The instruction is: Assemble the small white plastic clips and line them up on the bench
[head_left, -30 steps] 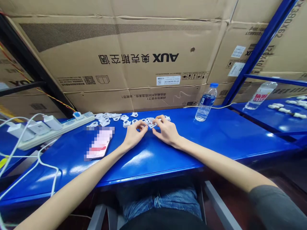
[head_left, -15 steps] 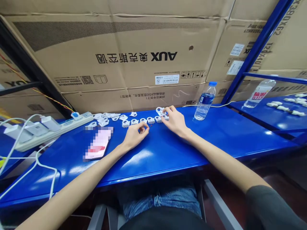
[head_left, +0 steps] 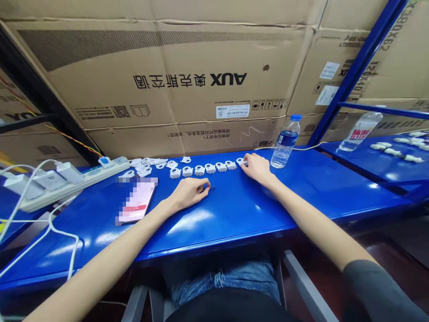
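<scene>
Both bare forearms run up from the lower corners toward frame centre. The left hand (head_left: 189,193) lies just left of centre, fingers loosely curled. The right hand (head_left: 256,167) reaches farther, right of centre, fingertips pinched together.

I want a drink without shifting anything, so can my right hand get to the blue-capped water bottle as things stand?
Probably yes. The right hand rests at the end of the row of white clips, just beside the water bottle, with only bare blue table between them.
</scene>
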